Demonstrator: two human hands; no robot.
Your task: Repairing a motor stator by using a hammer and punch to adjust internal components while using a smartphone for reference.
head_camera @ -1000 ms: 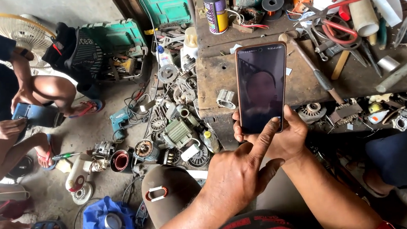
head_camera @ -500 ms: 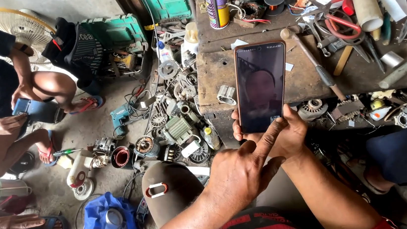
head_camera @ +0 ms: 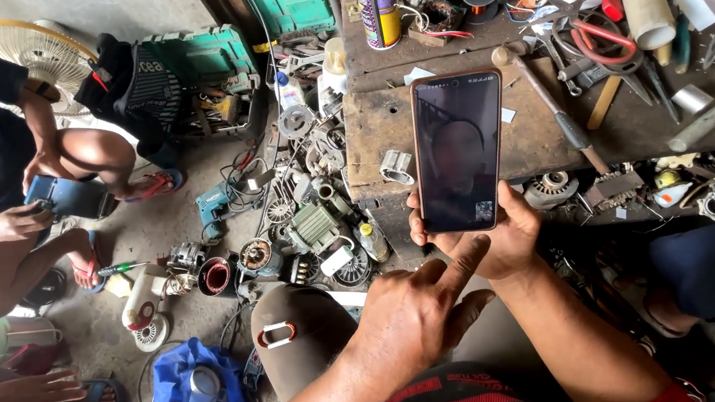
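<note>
item: phone (head_camera: 461, 152), dark screen, upright over the near edge of the worktop (head_camera: 385, 128). my right hand (head_camera: 492, 236) cups it from below, fingers wrapped round its lower end. my left hand (head_camera: 412, 314) grasps nothing; forefinger stretched toward the bottom of the screen, not quite touching so far as i can tell.

risks, as i judge them: grip is at the bottom only, so a firm poke could tip the phone out of my palm; below it lie motor parts (head_camera: 316, 227) and bare floor (head_camera: 176, 223), hard on glass. greasy fingers might slip or smear. the hammer (head_camera: 551, 108) lies just beside the phone on the worktop, apart from it.

surface: dark wooden worktop, scarred, crowded with a spray can (head_camera: 376, 2), red scissors (head_camera: 601, 7), tape rolls, small metal bits.

room: concrete floor strewn with stators, coils, a green case (head_camera: 200, 63), a blue bag (head_camera: 188, 396), a fan (head_camera: 28, 49). another person sits at left holding a blue phone (head_camera: 64, 196).
</note>
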